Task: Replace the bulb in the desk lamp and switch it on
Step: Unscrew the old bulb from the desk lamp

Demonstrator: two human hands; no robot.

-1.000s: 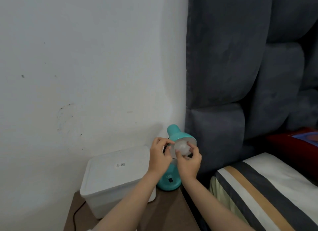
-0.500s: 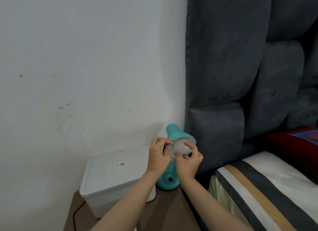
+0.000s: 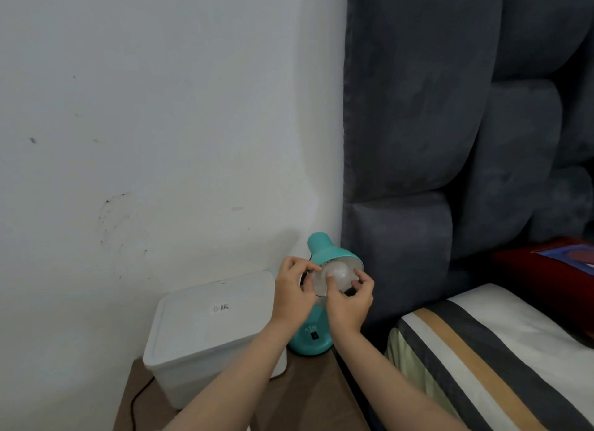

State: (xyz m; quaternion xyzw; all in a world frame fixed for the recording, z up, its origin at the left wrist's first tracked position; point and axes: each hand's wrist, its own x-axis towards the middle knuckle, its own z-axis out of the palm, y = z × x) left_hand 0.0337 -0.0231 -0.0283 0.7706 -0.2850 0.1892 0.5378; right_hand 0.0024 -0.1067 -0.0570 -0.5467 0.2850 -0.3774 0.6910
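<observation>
Teal desk lamp [image 3: 313, 336] stands on brown worktop [image 3: 308, 389] by the wall corner, round base with black switch, shade tilted toward camera. Frosted white bulb [image 3: 337, 274] sits in the shade's white interior. Right hand [image 3: 348, 302] fingers pinch the bulb; left hand [image 3: 294, 291] grips the shade rim. White lidded box [image 3: 205, 331] just left of the lamp.
</observation>
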